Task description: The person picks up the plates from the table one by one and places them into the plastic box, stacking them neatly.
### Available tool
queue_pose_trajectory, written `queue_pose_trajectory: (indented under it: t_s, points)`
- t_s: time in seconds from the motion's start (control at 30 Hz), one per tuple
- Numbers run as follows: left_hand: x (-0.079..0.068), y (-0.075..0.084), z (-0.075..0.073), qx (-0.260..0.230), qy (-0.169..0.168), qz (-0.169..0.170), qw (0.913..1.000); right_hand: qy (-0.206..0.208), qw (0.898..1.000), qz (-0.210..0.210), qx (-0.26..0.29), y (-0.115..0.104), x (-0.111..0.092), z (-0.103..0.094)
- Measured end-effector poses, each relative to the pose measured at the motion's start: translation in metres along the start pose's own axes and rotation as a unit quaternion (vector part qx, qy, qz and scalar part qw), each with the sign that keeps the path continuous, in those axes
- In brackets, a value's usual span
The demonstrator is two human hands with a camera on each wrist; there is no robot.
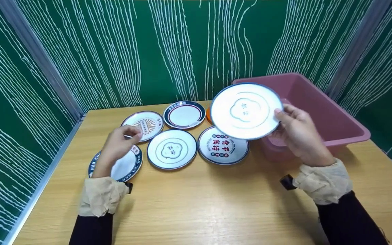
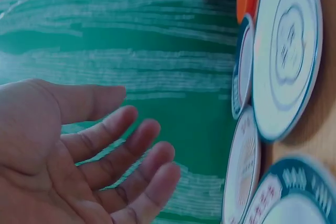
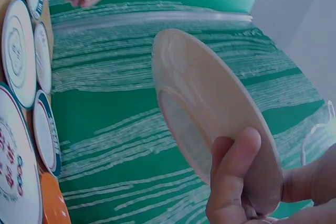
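Note:
My right hand [image 1: 299,131] pinches the rim of a white plate [image 1: 243,110] with a blue edge and a cloud-shaped outline, holding it up over the table near the pink tub. Seen from the right wrist, the plate's pale underside [image 3: 210,93] faces the camera, fingers curled at its edge. The left hand [image 1: 119,143] hovers above the plates on the left, holding nothing; its fingers [image 2: 142,145] are loosely bent in the left wrist view. Beneath it lies a dark-rimmed plate [image 1: 124,166], with a sunburst plate [image 1: 153,124] just beyond.
A matching cloud-outline plate [image 1: 172,149], a plate with red characters [image 1: 223,148] and a dark-banded plate [image 1: 185,115] lie on the wooden table [image 1: 196,204]. Something orange [image 3: 52,198] shows behind the raised plate. The pink tub [image 1: 335,115] stands at the right, before green patterned walls.

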State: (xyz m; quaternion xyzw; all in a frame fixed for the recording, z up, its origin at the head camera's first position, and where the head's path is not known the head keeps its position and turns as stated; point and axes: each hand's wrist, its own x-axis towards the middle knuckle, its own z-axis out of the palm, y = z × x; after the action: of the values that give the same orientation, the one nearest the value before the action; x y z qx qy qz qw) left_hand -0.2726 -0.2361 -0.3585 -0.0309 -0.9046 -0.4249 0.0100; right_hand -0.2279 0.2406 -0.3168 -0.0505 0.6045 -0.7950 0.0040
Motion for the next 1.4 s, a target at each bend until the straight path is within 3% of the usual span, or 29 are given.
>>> queue_pose_trajectory:
  t_s: [0.23, 0.5, 0.87, 0.97, 1.2, 1.4]
  points:
    - [0.0, -0.024, -0.019, 0.066, -0.016, -0.071, 0.9952, 0.046, 0.999, -0.008, 0.002, -0.008, 0.004, -0.021]
    - [0.003, -0.048, -0.032, 0.114, -0.041, -0.153, 0.9808, 0.076, 0.996, -0.006, 0.04, -0.014, 0.006, -0.048]
    - [-0.007, -0.068, -0.045, 0.13, -0.073, -0.179, 0.9725, 0.107, 0.991, 0.016, 0.083, -0.023, 0.007, -0.075]
    - [-0.008, -0.073, -0.048, 0.117, -0.062, -0.192, 0.9725, 0.116, 0.988, 0.023, 0.096, -0.025, 0.006, -0.081]
    - [-0.015, -0.088, -0.061, 0.052, -0.001, -0.253, 0.9661, 0.152, 0.982, 0.028, 0.113, -0.024, 0.009, -0.092]
    - [-0.022, -0.099, -0.066, 0.041, 0.009, -0.272, 0.9614, 0.171, 0.98, 0.034, 0.096, -0.018, 0.013, -0.096]
